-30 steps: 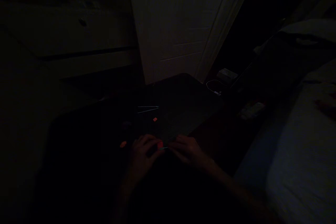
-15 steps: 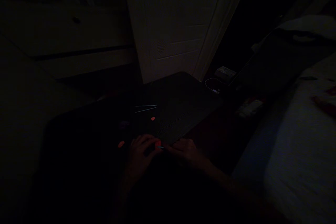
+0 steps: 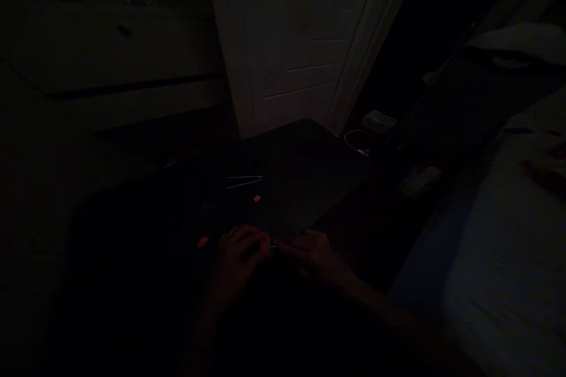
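Over the near part of the dark surface (image 3: 313,165), the left hand (image 3: 236,254) pinches a small red piece (image 3: 266,240). The right hand (image 3: 313,250) grips a thin pale tool (image 3: 272,246), its tip at the piece.

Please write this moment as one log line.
left hand: holds red piece | right hand: holds thin rod | table: tweezers, orange pieces

piece (image 3: 266,243) between left hand (image 3: 235,254) and right hand (image 3: 315,248) | tweezers (image 3: 246,177) beyond, on table (image 3: 305,159) | door (image 3: 292,41) behind
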Available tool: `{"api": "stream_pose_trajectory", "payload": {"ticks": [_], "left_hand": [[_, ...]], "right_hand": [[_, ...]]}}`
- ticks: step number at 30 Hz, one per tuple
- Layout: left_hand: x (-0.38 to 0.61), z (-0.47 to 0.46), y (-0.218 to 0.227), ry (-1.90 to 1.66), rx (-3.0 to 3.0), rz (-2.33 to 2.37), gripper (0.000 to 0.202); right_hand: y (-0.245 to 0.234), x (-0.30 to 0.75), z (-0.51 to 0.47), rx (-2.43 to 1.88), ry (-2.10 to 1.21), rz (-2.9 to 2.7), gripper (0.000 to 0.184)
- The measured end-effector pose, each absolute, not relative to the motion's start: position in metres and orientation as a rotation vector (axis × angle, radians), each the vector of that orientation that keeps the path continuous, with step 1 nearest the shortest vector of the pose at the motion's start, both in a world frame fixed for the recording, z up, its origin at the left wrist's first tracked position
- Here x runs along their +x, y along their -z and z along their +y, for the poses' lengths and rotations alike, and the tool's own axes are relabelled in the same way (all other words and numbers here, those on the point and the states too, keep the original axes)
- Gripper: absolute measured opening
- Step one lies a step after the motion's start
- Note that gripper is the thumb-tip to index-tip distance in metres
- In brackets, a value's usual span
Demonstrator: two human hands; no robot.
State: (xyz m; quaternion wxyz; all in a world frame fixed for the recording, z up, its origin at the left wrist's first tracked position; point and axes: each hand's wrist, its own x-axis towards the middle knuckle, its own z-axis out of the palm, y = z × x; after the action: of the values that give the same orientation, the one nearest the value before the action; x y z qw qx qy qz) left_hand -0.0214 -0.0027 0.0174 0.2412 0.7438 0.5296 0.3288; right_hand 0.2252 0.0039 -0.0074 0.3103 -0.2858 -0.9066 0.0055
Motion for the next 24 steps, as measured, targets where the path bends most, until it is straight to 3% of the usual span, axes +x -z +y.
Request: {"api": "stream_pose_trajectory", "payload": {"ticks": [10, 18, 24], "left_hand": [[-0.021, -0.005, -0.018, -0.884, 2.019, 1.468, 0.015], [-0.021, -0.005, -0.022, -0.867, 2.033, 1.475, 0.014], [-0.020, -0.004, -0.024, -0.870, 2.031, 1.487, 0.013]], "right_hand": [[0.002, 0.225, 0.006, -0.871, -0.087, -2.380, 0.032], [-0.006, 0.224, 0.001, -1.033, -0.078, -2.665, 0.060], [-0.011, 0.225, 0.004, -1.045, -0.138, -2.761, 0.066]]}}
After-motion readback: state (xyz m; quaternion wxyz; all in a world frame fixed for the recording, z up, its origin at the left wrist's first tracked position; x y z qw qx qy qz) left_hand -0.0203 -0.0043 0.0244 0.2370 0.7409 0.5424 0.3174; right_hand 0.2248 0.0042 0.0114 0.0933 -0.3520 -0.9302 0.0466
